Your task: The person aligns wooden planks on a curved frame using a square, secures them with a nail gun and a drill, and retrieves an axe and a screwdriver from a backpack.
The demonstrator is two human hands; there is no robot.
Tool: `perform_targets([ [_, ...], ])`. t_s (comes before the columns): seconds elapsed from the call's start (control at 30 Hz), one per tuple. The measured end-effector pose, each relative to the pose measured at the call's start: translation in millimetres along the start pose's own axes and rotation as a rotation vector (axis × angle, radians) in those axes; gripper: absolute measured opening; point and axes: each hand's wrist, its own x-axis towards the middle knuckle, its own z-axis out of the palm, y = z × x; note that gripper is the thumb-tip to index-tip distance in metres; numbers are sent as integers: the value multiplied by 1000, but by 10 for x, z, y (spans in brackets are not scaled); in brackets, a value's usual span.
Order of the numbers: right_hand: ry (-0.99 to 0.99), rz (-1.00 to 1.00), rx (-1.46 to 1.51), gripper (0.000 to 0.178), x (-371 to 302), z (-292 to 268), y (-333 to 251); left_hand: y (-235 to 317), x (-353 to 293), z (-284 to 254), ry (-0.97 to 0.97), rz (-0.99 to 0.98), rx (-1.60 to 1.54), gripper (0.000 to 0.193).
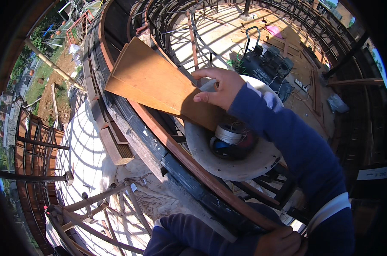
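Note:
My right hand (221, 89) reaches in from the right, thumb and forefinger spread apart, beside the narrow end of a tapered wooden board (148, 79). It casts a shadow on the board; I cannot tell whether the fingers touch it. The board leans out of a whitish bucket (227, 168). Inside the bucket lie a spool of white line (229, 134) and a dark round object with blue parts (223, 147). At the lower edge, the curled fingers of my left hand (283, 242) close around a curved reddish wooden rail (193, 168).
Behind the bucket a black air compressor (266, 64) stands on the wooden floor, near a white power strip (301, 85) and a plastic bag (337, 103). To the left, a stacked wooden beam (116, 147) runs along the rail's outer side, above lower scaffold poles (104, 194).

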Motion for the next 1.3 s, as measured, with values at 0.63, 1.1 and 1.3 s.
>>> perform_targets([
  [0.63,-25,12,149,37,-447,-1517,-475,-9,25,-5,-3,17,-74,19],
  [1.1,-953,160,342,24,-320,-806,-371,-173,163,-294,-237,266,-118,13],
  [1.3,-720,591,528,24,-152,-160,1085,-150,149,-285,-246,272,-114,13],
])
